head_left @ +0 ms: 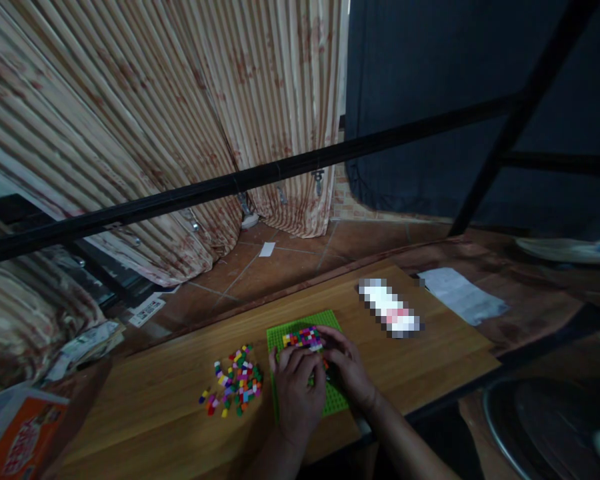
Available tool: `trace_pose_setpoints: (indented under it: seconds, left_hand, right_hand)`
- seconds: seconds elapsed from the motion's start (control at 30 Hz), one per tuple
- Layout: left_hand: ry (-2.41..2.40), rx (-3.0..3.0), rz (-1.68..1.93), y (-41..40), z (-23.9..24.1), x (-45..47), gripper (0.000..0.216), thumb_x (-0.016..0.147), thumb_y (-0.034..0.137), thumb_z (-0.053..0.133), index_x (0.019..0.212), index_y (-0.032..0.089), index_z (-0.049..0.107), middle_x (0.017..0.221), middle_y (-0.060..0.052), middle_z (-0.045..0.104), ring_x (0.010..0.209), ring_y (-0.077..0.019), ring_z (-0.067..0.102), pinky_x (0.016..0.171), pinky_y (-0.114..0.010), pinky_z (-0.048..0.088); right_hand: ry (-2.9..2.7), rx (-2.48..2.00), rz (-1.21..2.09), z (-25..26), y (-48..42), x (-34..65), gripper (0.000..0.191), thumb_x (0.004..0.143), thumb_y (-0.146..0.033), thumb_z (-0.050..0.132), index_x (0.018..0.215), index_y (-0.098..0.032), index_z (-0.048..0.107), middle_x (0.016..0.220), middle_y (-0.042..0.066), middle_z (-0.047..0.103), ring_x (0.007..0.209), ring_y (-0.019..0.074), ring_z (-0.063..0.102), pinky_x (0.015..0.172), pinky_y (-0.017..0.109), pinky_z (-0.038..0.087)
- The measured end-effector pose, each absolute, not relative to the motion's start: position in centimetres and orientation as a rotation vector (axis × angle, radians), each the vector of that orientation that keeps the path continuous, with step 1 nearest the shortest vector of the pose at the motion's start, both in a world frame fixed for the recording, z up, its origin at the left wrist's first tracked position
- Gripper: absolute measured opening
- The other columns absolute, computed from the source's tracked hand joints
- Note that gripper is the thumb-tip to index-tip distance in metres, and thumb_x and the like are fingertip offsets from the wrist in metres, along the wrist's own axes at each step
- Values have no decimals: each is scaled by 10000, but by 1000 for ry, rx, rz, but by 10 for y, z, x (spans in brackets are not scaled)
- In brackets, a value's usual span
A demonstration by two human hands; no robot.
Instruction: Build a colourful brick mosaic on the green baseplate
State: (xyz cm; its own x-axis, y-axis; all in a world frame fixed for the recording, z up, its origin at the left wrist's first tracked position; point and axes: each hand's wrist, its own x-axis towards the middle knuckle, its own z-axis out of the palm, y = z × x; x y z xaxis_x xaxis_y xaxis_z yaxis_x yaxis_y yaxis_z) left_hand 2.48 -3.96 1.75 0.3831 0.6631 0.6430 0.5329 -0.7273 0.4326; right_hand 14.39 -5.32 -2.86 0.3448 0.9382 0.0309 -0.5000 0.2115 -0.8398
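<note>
A green studded baseplate (pixel 287 333) lies on the wooden table (pixel 145 393), with a patch of small coloured bricks (pixel 303 338) pressed on near its far edge. My left hand (pixel 295 387) rests on the plate, fingers curled down by the bricks. My right hand (pixel 347 367) lies beside it, fingers bent onto the same patch. Whether either hand pinches a brick is hidden. A loose heap of coloured bricks (pixel 235 383) sits on the table left of the plate.
A blurred white and pink object (pixel 390 308) lies on the table at the right, with a sheet of paper (pixel 463 293) beyond it. An orange box (pixel 20 437) stands at the lower left. A black metal bar (pixel 280 173) crosses in front of curtains.
</note>
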Motion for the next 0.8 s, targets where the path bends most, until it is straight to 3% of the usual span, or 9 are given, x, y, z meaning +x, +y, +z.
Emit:
trace_pose_setpoints:
  seconds: [0.6,0.8]
  left_hand:
    - [1058,2531,1192,-42,16,22,164,874,154,538,816,224,674,871,-8,729,916,-210,602,970,-443,341]
    - [1060,2543,1044,-45,21,16,205,876,156,524,964,252,682,983,-9,730,1003,-234,592,992,-474,317]
  right_hand:
    - [-693,-918,1035,-34,-54,144,453,664,-171,623,1107,-255,666,1114,35,700,1049,232,619,931,373,465]
    - [-656,-888,1052,-35,-53,145,404,675,-206,636,1071,-258,696,1082,38,716,1021,235,632,948,385,447]
